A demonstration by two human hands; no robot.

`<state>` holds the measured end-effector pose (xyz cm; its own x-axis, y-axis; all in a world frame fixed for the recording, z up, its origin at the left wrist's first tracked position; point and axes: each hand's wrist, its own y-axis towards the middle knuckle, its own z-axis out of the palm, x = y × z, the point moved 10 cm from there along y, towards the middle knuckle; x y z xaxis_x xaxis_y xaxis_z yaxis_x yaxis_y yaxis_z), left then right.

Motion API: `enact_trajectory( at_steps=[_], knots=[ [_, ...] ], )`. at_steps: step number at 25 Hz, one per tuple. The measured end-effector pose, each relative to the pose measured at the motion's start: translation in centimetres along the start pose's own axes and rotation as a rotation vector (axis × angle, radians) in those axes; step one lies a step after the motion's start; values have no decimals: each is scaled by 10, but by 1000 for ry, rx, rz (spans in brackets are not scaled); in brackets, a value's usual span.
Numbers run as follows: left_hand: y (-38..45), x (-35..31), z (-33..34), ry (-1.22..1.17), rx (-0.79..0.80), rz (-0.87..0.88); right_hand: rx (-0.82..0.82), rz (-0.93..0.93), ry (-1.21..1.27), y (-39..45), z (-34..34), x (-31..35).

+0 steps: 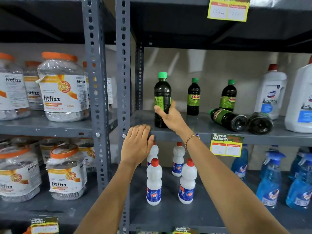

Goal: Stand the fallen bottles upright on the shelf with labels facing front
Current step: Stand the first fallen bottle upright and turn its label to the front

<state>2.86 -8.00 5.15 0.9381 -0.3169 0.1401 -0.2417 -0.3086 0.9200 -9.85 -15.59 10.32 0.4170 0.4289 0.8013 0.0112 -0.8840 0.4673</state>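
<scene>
Fingers of the right hand point(168, 115) wrap one upright green-capped bottle point(162, 98), label turned sideways; left hand point(137, 142) rests flat on the shelf edge point(194, 135); at three o'clock, two fallen bottles point(228, 119) remain.

three upright dark bottles point(193, 97), two fallen ones point(227, 119), two hands point(137, 146)

grey slotted-steel racks point(94, 68) stand against a plain beige wall point(211, 65), evenly lit.

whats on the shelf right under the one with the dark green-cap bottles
Four white bottles with red caps stand upright there, and blue spray bottles further right. The left hand and right forearm cover parts of the back two white bottles.
</scene>
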Motion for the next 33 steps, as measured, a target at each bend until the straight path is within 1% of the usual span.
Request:
enact_trajectory(
  at_steps=[3,6,7,9,12,16,18,23,27,30,32,33],
  knots=[
    [1,1,1,5,16,-14,32,22,-26,5,6,-6],
    [0,-1,1,9,1,8,11,34,-17,15,7,-19],
    [0,-1,1,10,-6,17,7,34,8,10,5,-13],
    [0,-1,2,12,-16,27,54,56,52,1,5,-7],
    [-2,1,4,8,-26,7,105,97,157,0,3,-15],
    [-2,0,5,-7,-15,17,120,135,211,-3,1,-15],
    [-1,1,5,-17,-10,14,110,133,210,-4,0,-14],
    [-1,2,3,-46,-9,-4,3,94,144,-3,-7,-14],
    [-1,2,3,-40,-12,-3,63,136,158,-3,-3,-16],
    [-2,2,3,-29,-24,5,-2,99,122,-5,-8,-14],
    [-1,2,5,-23,-15,7,-11,80,116,-6,-9,-13],
    [-1,2,5,-19,-8,6,-2,93,157,-5,-9,-14]
  ],
)
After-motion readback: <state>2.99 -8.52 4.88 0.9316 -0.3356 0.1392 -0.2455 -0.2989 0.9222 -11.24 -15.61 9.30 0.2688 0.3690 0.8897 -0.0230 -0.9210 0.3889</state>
